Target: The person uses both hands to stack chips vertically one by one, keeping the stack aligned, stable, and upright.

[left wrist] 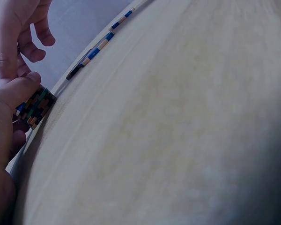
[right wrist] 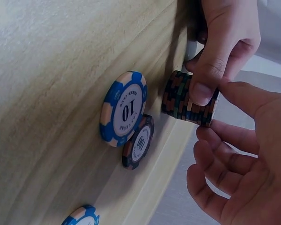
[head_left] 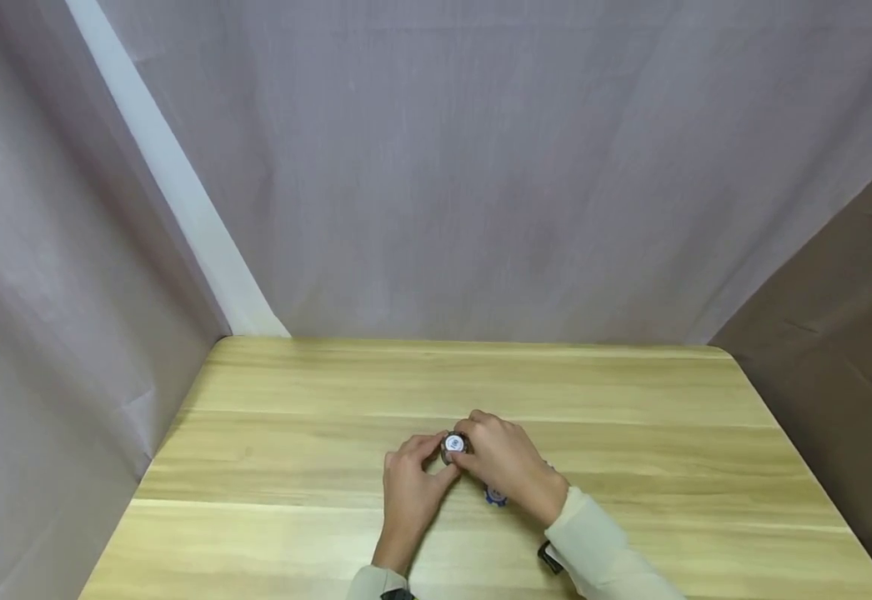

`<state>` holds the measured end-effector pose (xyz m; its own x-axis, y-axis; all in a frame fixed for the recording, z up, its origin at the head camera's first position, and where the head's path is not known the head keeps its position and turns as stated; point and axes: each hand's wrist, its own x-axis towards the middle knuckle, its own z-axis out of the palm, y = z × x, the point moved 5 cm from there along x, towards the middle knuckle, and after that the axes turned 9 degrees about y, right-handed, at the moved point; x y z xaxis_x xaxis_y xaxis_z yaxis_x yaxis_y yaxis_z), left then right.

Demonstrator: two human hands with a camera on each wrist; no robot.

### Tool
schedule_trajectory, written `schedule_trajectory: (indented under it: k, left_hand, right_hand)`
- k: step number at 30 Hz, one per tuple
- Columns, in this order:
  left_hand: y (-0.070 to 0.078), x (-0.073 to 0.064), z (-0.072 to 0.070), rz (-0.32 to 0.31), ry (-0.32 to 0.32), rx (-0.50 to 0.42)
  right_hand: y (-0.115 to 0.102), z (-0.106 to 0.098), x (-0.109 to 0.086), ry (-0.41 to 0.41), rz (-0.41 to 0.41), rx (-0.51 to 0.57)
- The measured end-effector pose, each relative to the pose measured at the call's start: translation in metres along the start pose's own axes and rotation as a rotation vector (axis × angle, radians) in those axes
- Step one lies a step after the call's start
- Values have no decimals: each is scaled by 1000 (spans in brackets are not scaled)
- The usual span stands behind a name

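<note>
A short stack of poker chips (head_left: pixel 454 445), dark with orange and green edge marks and a white-centred chip on top, stands on the table between both hands. My left hand (head_left: pixel 412 492) grips the stack's side, its thumb across the edges in the right wrist view. At the top of the stack, the thumb and index finger of my right hand (head_left: pixel 507 458) pinch the uppermost chip's rim; its other fingers curl loosely. Beside the stack lie a blue-and-cream chip (right wrist: pixel 126 108) marked 10 and a dark chip (right wrist: pixel 139 143) marked 100, slightly overlapped in this view.
Another blue chip (right wrist: pixel 83 216) lies farther off, partly cut by the frame edge. The wooden table (head_left: pixel 293 425) reaches back to a grey curtain (head_left: pixel 436 167), with more cloth at both sides. A black wrist device (head_left: pixel 550 558) shows at the right sleeve.
</note>
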<state>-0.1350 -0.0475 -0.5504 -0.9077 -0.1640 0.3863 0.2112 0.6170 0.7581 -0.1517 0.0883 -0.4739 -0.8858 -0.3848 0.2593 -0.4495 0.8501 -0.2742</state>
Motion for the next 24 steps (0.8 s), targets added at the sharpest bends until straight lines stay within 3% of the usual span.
schedule_trajectory:
  k: [4,13,24]
  left_hand:
    - [-1,-3,0,2,1,2]
    - [0,-2,-4,33,35,-12]
    - [1,-1,-3,-24,4,-54]
  right_hand:
    - [3,-1,-1,14,10,12]
    - [24,-26,4,53,144,62]
    - [38,-43,-11,69,189,5]
